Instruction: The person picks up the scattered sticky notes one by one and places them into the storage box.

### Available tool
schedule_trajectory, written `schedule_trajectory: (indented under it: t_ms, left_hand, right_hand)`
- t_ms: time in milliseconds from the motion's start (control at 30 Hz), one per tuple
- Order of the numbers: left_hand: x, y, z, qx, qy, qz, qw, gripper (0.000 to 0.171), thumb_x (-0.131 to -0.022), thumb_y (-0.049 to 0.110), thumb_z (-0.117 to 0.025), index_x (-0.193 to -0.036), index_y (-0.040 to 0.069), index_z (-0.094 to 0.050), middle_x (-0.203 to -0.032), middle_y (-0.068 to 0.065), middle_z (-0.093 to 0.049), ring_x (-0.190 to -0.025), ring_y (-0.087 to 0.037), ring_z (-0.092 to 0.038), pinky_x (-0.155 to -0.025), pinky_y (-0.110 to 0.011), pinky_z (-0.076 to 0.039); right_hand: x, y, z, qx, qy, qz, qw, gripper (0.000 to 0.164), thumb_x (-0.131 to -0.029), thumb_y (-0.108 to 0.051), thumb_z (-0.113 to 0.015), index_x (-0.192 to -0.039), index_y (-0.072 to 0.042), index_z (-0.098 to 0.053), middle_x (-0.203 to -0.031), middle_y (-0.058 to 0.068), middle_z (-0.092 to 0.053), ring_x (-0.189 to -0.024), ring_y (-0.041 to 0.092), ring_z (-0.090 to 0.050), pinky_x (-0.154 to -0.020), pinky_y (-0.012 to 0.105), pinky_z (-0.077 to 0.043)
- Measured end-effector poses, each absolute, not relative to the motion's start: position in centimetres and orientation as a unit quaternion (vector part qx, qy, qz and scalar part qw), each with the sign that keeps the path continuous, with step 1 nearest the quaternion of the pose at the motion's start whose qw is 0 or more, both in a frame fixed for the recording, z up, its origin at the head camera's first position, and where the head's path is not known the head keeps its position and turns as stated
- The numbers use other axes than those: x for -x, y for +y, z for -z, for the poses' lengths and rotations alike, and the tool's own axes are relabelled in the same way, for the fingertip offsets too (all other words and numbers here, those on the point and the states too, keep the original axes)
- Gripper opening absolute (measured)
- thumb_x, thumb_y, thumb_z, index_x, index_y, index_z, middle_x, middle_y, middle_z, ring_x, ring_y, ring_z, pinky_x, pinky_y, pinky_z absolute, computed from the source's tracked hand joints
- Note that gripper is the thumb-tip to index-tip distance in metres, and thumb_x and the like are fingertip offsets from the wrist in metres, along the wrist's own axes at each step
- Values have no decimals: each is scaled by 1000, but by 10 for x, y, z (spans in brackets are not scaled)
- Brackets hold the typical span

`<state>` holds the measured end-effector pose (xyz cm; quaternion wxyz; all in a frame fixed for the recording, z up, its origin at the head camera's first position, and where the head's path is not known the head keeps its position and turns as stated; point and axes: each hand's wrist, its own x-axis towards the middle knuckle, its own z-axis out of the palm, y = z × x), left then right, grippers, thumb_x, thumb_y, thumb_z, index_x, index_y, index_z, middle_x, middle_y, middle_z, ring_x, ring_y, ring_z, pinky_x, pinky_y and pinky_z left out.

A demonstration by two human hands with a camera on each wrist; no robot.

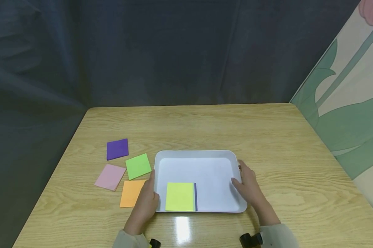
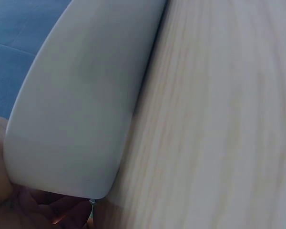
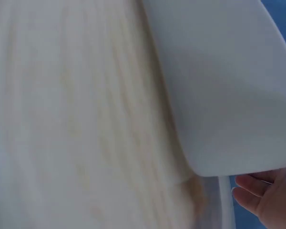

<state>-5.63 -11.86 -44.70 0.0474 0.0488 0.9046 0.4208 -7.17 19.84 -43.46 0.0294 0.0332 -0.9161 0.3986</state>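
A white rectangular tray (image 1: 217, 172) lies on the wooden table between both hands. My left hand (image 1: 146, 199) holds its left side, the thumb on the rim and the forefinger straight along the edge. At the right side, my right hand (image 1: 251, 186) grips the rim, its thumb over the inside and its fingers outside. Inside the tray, near the front, sits a yellow-green square of paper (image 1: 179, 196), with a dark purple strip (image 1: 195, 197) showing at its right edge. In the right wrist view, the fingertips (image 3: 248, 191) show beyond the tray's end.
Left of the tray lie a purple square (image 1: 117, 149), a green square (image 1: 138, 166), a pink square (image 1: 110, 177) and an orange square (image 1: 130, 193), partly covered by my left hand. A dark cloth (image 1: 174, 51) hangs behind the table (image 1: 282, 144). Patterned fabric (image 1: 353, 113) borders the right.
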Motion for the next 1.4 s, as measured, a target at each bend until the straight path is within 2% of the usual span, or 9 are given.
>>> schedule_trajectory:
  t_ms: [233, 467, 567, 833, 1033, 1200, 1400]
  left_hand:
    - [56, -118, 447, -52, 906, -417, 45, 64, -78, -7, -32, -136, -2, -7, -133, -32, -31, -120, -39, -29, -99, -54, -27]
    - [56, -117, 447, -50, 904, -423, 50, 63, -78, -7, -31, -136, -2, -7, -134, -32, -30, -121, -38, -29, -99, -54, -27]
    - [55, -117, 446, -45, 903, -424, 55, 63, -79, -7, -31, -137, -1, -6, -134, -31, -29, -121, -38, -28, -100, -53, -27]
    - [56, -117, 443, -42, 907, -414, 59, 62, -81, -6, -31, -137, 1, -6, -136, -30, -28, -122, -38, -27, -100, -53, -26]
    - [54, -120, 443, -41, 911, -407, 57, 62, -82, 0, -38, -137, 1, -9, -135, -30, -29, -122, -39, -27, -99, -55, -27]
    - [50, -125, 442, -55, 911, -406, 37, 61, -82, 4, -44, -136, -1, -15, -130, -31, -35, -118, -41, -31, -96, -58, -29]
    - [46, -132, 442, -42, 921, -387, 18, 52, -86, 14, -47, -133, 1, -27, -126, -27, -42, -114, -39, -36, -95, -56, -33]
  right_hand:
    - [69, 195, 440, -17, -923, -383, 9, 64, -77, 4, -50, -131, 9, -17, -125, 40, -33, -110, 51, -32, -92, 63, -31]
    - [69, 194, 442, -17, -921, -388, 7, 62, -74, 14, -34, -132, 10, -12, -125, 42, -31, -114, 50, -31, -93, 62, -29]
    - [70, 193, 442, -16, -923, -386, 3, 62, -75, 15, -32, -133, 9, -10, -127, 41, -30, -115, 48, -31, -94, 60, -28]
    - [70, 192, 442, -5, -928, -372, -12, 64, -77, 13, -32, -134, 7, -4, -124, 43, -31, -113, 49, -32, -93, 60, -30]
    - [70, 191, 442, 1, -931, -365, -21, 66, -76, 12, -33, -135, 6, -3, -122, 44, -32, -111, 51, -33, -92, 63, -31]
    - [70, 191, 442, -2, -932, -361, -18, 65, -76, 11, -33, -134, 6, -5, -120, 44, -34, -111, 51, -34, -92, 62, -31]
    - [70, 191, 442, -1, -933, -360, -16, 64, -76, 11, -34, -134, 7, -6, -117, 44, -36, -109, 51, -36, -91, 63, -32]
